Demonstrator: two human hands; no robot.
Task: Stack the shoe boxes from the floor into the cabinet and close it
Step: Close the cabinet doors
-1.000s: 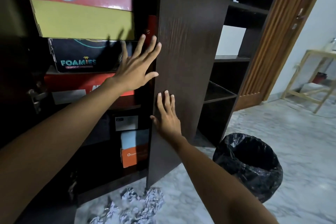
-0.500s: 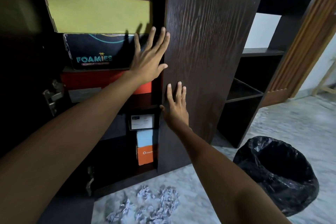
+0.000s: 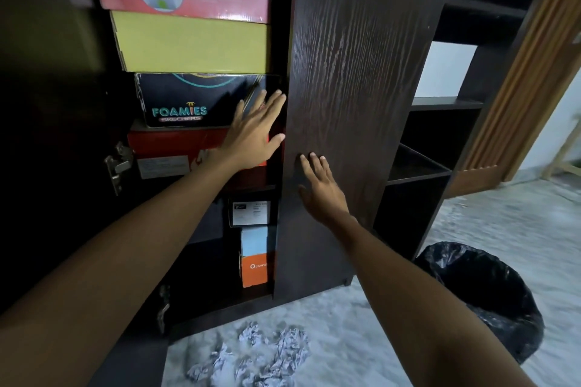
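Both hands flat on a dark cabinet door (image 3: 361, 78), fingers straight and spread: left hand (image 3: 254, 132) at its edge, right hand (image 3: 320, 188) lower on its face. Behind, stacked shoe boxes (image 3: 191, 44) inside the cabinet, door not yet closed. Crumpled paper (image 3: 251, 358) and black bin (image 3: 484, 298) on floor.

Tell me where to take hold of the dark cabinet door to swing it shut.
Take the cabinet door by its free vertical edge, beside the Foamies box, coming from the front. No handle shows on its flat face, and that edge lies farthest from where it seems hinged. The right hand already lies flat there; the left hand is alongside.
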